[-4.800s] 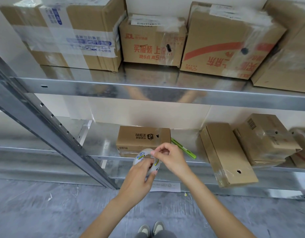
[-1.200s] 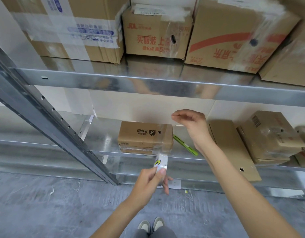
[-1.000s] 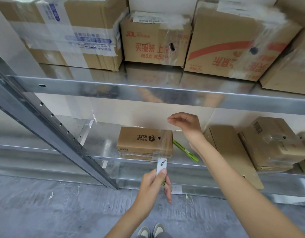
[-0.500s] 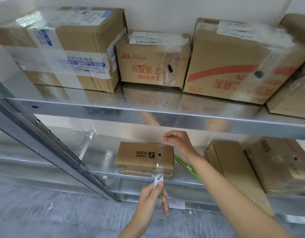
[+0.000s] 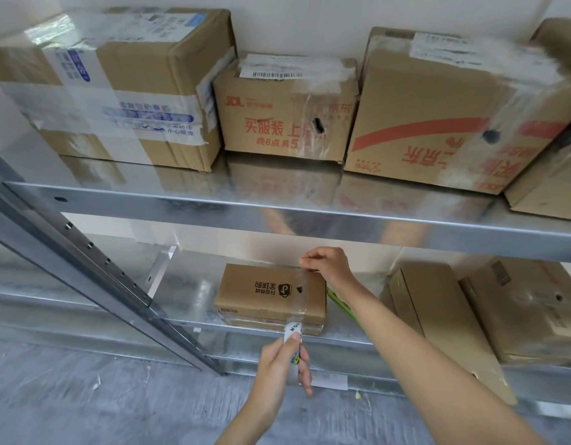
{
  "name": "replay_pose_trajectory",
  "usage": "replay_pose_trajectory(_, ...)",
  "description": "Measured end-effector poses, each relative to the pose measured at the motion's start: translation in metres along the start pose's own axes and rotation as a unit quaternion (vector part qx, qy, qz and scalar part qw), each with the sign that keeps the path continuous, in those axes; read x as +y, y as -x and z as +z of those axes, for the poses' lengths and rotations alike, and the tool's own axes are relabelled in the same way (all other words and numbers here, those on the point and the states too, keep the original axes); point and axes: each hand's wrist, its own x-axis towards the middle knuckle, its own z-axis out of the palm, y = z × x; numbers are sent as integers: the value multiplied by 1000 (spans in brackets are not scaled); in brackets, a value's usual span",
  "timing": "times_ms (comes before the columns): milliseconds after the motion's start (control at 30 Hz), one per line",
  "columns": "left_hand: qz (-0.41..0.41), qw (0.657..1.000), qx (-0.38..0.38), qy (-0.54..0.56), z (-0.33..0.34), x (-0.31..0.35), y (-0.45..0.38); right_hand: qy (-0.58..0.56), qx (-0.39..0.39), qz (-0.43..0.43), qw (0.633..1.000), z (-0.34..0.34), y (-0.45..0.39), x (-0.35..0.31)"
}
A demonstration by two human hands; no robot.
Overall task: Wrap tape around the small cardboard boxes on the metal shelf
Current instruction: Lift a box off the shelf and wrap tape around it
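A small flat cardboard box [image 5: 261, 293] with black print lies on the lower metal shelf [image 5: 187, 293]. My left hand [image 5: 279, 364] grips a roll of clear tape [image 5: 293, 332] just in front of the box's front edge. A clear strip of tape [image 5: 298, 293] runs from the roll up over the box's top, near its right end. My right hand [image 5: 329, 264] pinches the strip's free end above the box's back edge. My right forearm hides most of a green pen [image 5: 337, 300] lying to the right of the box.
Two more small boxes [image 5: 438, 319] [image 5: 528, 309] lie to the right on the lower shelf. The upper shelf [image 5: 277, 213] carries several larger taped boxes [image 5: 287, 110]. A slanted metal upright [image 5: 85, 255] crosses the left side. Grey floor lies below.
My right hand has drawn the tape's end from the roll up and back over the box, then lowered it toward the back edge. My left hand has brought the roll up to the box's front.
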Motion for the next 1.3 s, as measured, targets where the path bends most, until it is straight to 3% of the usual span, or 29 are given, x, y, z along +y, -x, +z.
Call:
replay_pose_trajectory(267,-7,1000,-12,-4,-3,-2,-5,19,12,20,1000,4,-7,6)
replay_pose_trajectory(600,0,1000,-14,-19,-5,-6,-7,-21,31,106,994,7,-11,13)
replay_pose_trajectory(800,26,998,14,-58,-19,0,-6,-107,24,233,966,6,-10,12)
replay_pose_trajectory(1000,9,987,-43,-154,-56,17,-26,-190,37,274,942,6,12,15)
replay_pose_trajectory(1300,40,977,-14,-208,-75,20,-52,-258,135,352,890,32,39,21)
